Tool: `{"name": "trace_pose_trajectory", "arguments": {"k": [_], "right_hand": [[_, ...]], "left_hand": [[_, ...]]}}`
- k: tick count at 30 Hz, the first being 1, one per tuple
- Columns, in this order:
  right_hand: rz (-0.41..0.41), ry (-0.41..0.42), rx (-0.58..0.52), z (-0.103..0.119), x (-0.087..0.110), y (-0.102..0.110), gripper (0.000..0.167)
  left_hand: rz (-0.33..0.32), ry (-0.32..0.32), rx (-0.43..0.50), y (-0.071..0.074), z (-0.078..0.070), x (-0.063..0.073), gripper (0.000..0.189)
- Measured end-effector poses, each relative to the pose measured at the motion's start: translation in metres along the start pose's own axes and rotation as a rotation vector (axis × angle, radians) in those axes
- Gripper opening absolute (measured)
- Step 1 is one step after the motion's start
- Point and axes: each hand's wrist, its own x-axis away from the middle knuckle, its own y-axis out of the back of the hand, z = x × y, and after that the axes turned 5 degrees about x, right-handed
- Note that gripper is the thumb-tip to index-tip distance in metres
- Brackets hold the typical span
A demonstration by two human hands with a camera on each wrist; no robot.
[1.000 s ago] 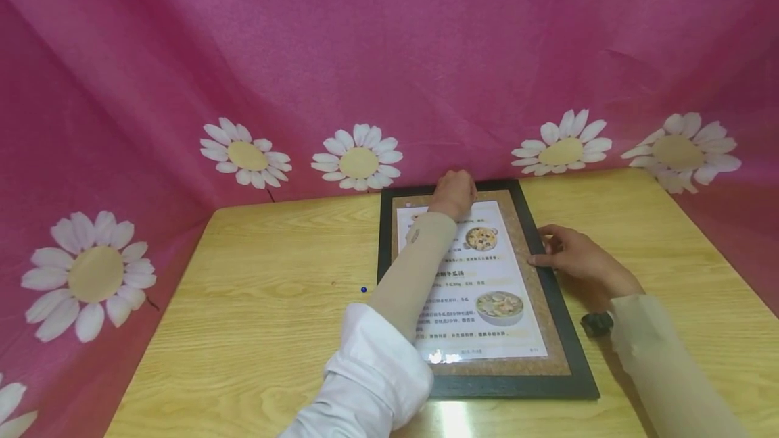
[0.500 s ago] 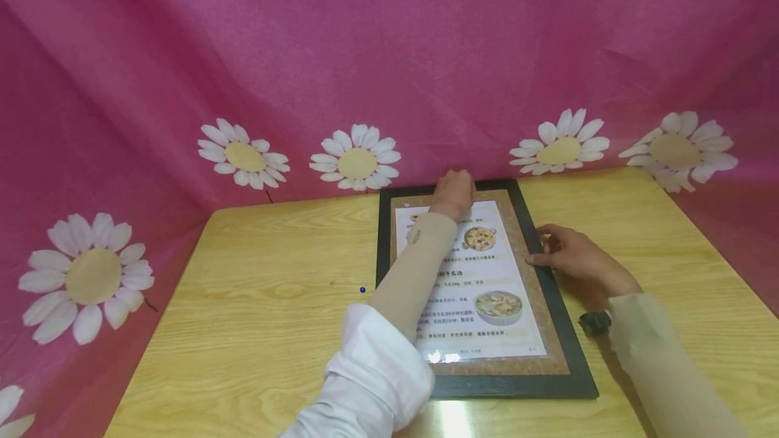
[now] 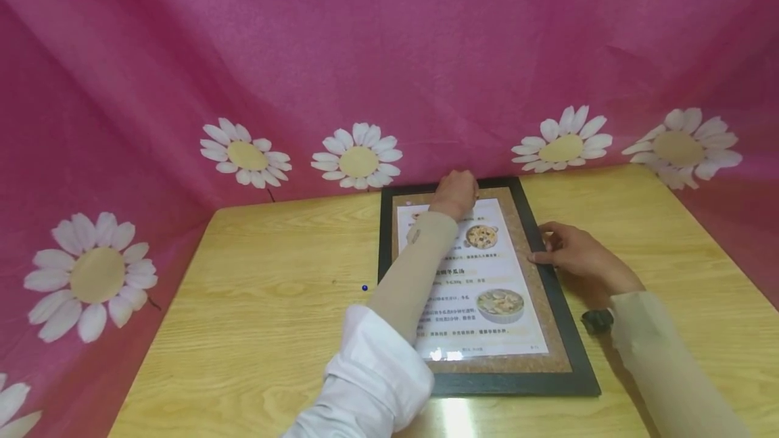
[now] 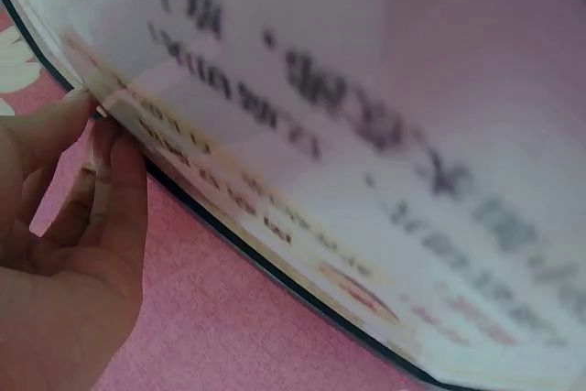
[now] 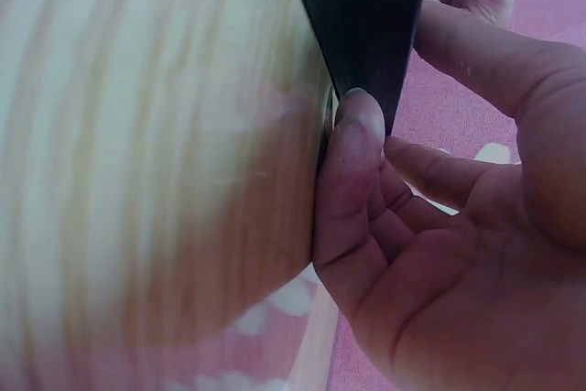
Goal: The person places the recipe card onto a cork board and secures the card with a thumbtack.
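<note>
A cork board point(image 3: 523, 363) in a black frame lies flat on the table, with a printed recipe sheet point(image 3: 468, 262) in a glossy cover on it. My left hand point(image 3: 455, 193) is at the board's far edge with its fingers curled down. In the left wrist view, thumb and forefinger meet on a small pale thing point(image 4: 102, 112) right at that edge; its kind is mostly hidden by the fingertips. My right hand point(image 3: 581, 257) holds the board's right side, thumb over the black frame. The right wrist view has its fingertips point(image 5: 359, 125) against the frame edge point(image 5: 371, 34).
A small blue bead-like thing point(image 3: 364, 287) lies on the wooden table point(image 3: 262, 316) left of the board. A pink dot point(image 3: 408, 203) shows above the sheet. The pink daisy curtain point(image 3: 426, 53) hangs close behind the board's far edge. A black device point(image 3: 596, 322) is at my right wrist.
</note>
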Motion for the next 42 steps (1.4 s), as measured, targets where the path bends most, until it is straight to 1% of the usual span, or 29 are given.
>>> {"name": "trace_pose_trajectory", "arguments": {"k": [3,5,7,11,14,16,19,20,22,24,27,28,30,33,35,36,39,42], "right_hand": [[0.010,-0.013,-0.029,0.000,0.000,0.001,0.082],[0.021,-0.025,-0.055,0.000,0.001,0.001,0.084],[0.027,-0.029,-0.067,-0.001,0.001,0.000,0.084],[0.024,-0.022,-0.086,-0.001,0.002,0.000,0.084],[0.025,-0.018,-0.105,0.000,0.003,-0.002,0.084],[0.027,-0.019,-0.109,0.002,0.002,-0.003,0.085],[0.015,-0.008,-0.075,0.004,0.000,-0.005,0.084],[0.016,-0.011,-0.079,0.004,0.000,-0.005,0.083],[0.017,-0.013,-0.090,0.005,0.000,-0.005,0.083],[0.025,-0.016,-0.103,0.005,-0.001,-0.004,0.082],[0.034,-0.018,-0.119,0.005,-0.002,-0.004,0.083],[0.034,-0.017,-0.121,0.005,-0.002,-0.004,0.083],[0.050,-0.032,-0.164,0.004,-0.002,-0.005,0.085],[0.055,-0.046,-0.191,0.002,-0.001,-0.006,0.087],[0.061,-0.055,-0.216,0.000,0.000,-0.006,0.088],[0.050,-0.046,-0.193,-0.001,0.000,-0.005,0.088],[0.044,-0.037,-0.181,-0.003,0.002,-0.003,0.087],[0.044,-0.040,-0.165,-0.004,0.002,-0.001,0.088]], "left_hand": [[0.014,-0.006,-0.024,0.002,-0.002,0.001,0.019],[0.025,-0.020,-0.061,0.003,-0.003,0.002,0.016],[0.037,-0.047,-0.108,0.003,-0.005,0.003,0.014],[0.074,-0.119,-0.215,0.004,-0.008,0.009,0.017],[0.114,-0.143,-0.255,0.006,-0.008,0.015,0.018],[0.134,-0.144,-0.263,0.009,-0.006,0.020,0.018],[0.154,-0.148,-0.247,0.016,-0.003,0.025,0.015],[0.161,-0.149,-0.238,0.018,-0.002,0.026,0.015],[0.176,-0.146,-0.189,0.023,0.000,0.029,0.014],[0.186,-0.154,-0.123,0.026,0.004,0.030,0.018],[0.158,-0.192,-0.035,0.029,0.013,0.037,0.021],[0.142,-0.209,-0.015,0.030,0.016,0.040,0.023],[0.107,-0.253,0.020,0.031,0.023,0.049,0.025],[0.079,-0.286,0.083,0.036,0.030,0.069,0.036],[0.054,-0.310,0.115,0.042,0.034,0.084,0.039],[0.040,-0.320,0.126,0.045,0.037,0.092,0.039],[-0.019,-0.342,0.138,0.054,0.045,0.116,0.038],[-0.067,-0.340,0.156,0.059,0.056,0.137,0.037]]}}
